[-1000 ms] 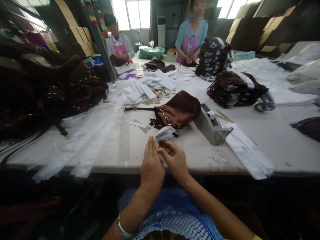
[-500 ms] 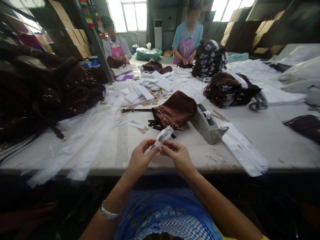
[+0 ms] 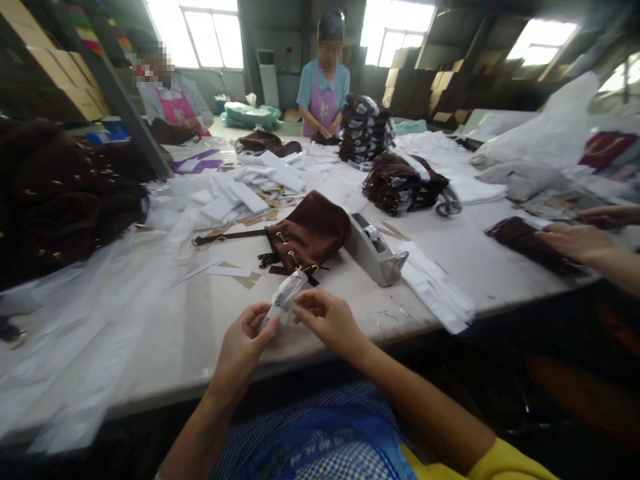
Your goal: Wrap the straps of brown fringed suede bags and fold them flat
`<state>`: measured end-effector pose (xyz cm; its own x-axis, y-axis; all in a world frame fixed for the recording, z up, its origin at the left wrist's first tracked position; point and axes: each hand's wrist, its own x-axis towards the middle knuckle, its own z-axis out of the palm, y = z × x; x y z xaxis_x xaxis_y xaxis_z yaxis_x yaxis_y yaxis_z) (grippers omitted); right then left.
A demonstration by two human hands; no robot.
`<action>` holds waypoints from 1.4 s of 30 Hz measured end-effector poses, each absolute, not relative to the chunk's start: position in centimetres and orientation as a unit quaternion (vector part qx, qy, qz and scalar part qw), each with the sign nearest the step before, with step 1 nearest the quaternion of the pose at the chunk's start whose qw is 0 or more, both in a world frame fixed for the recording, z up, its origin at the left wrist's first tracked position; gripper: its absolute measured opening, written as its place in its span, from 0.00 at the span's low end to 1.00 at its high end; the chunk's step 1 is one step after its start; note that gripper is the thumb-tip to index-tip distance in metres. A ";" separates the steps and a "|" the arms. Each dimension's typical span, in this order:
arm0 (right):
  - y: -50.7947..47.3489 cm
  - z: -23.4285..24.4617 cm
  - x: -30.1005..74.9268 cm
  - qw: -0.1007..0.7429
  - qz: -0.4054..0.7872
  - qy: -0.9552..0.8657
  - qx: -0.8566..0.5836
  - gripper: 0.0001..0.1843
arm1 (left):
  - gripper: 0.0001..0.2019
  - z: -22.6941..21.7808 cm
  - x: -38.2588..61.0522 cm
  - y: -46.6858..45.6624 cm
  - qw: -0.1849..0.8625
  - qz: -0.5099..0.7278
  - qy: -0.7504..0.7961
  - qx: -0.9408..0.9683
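Note:
A small white-wrapped bundle (image 3: 286, 291), with something dark showing through its thin wrapping, points up and away from me, just in front of a brown drawstring bag. My left hand (image 3: 245, 333) pinches its lower end between thumb and fingers. At the bundle's right edge, my right hand (image 3: 325, 318) has its thumb and curled fingers close together on the wrapping. The brown bag (image 3: 313, 227) lies on its side, with gold eyelets, tassels and a thin strap stretching left. A grey tape dispenser (image 3: 373, 250) stands against the bag's right side.
White paper strips (image 3: 435, 287) lie right of the dispenser. Clear plastic sleeves (image 3: 100, 347) and a heap of dark brown bags (image 3: 60, 200) fill the left. Bundled brown straps (image 3: 405, 183) are behind. A co-worker's hand (image 3: 575, 241) reaches in at right; two people work across the table.
My view has turned right, so things appear farther left. The right hand has drawn slightly away from the left along the bundle. A co-worker's hands have come into view at right.

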<state>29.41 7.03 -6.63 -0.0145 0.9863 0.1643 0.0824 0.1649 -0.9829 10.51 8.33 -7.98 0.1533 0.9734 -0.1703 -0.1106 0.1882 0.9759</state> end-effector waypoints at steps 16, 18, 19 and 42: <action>11.8 -2.3 49.6 0.517 0.362 -0.397 -0.666 0.22 | 0.26 -10.4 9.0 9.0 0.621 0.443 0.489 0.423; 11.0 -1.7 49.2 0.542 0.366 -0.392 -0.646 0.20 | 0.26 -10.4 9.0 9.0 0.623 0.442 0.488 0.423; 10.5 -1.3 49.1 0.553 0.364 -0.393 -0.639 0.20 | 0.26 -10.4 9.0 9.0 0.623 0.442 0.488 0.422; 4.1 -7.5 42.9 0.593 0.339 -0.332 -0.651 0.17 | 0.27 -9.2 9.9 8.7 0.651 0.464 0.479 0.363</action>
<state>42.86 4.13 -7.49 0.5492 0.8343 -0.0477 0.0302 -0.0769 -0.9966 9.91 8.69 -9.16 0.1117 0.9516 -0.2864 -0.2556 0.3060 0.9171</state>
